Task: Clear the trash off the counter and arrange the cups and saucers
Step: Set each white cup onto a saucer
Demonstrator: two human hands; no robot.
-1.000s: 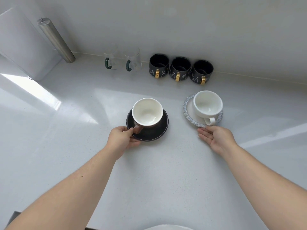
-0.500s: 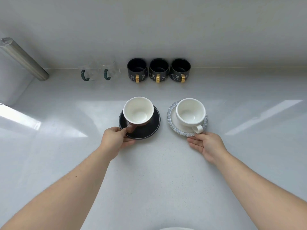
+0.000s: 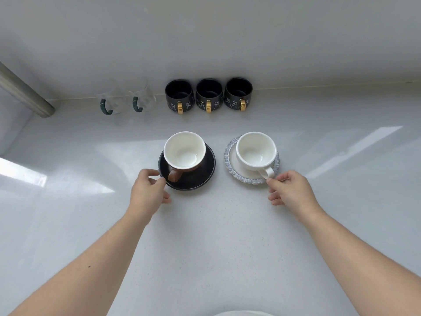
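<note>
The left hand (image 3: pixel 148 190), which half a second ago had its thumb and fingers pinched on the near-left rim of the round matte-black saucer (image 3: pixel 200 176), now sits just beside that rim with the fingers curled and loosely parted, holding nothing; whether a fingertip grazes the edge cannot be told. The right hand (image 3: pixel 290 190) has likewise eased back from the white saucer with the ruffled blue-grey rim (image 3: pixel 230 165): its fingers are spread and empty, the forefinger tip close under the handle of the plain white cup (image 3: pixel 255 151) standing on that saucer. The brown-bodied cup with a white inside (image 3: pixel 183 151) rests upright on the black saucer, set towards its far-left side, its brown handle pointing near-left towards the person. The two sets stand side by side, apart from each other, roughly level. Behind them, along the wall, three black mugs with gold handles (image 3: pixel 209 95) stand in a row, handles forward, with two clear glass mugs with green handles (image 3: pixel 127 101) to their left. No trash shows on the pale speckled counter (image 3: pixel 205 247). Both hands letting go suggests the pairs are placed and the arranging is at or near its end.
</note>
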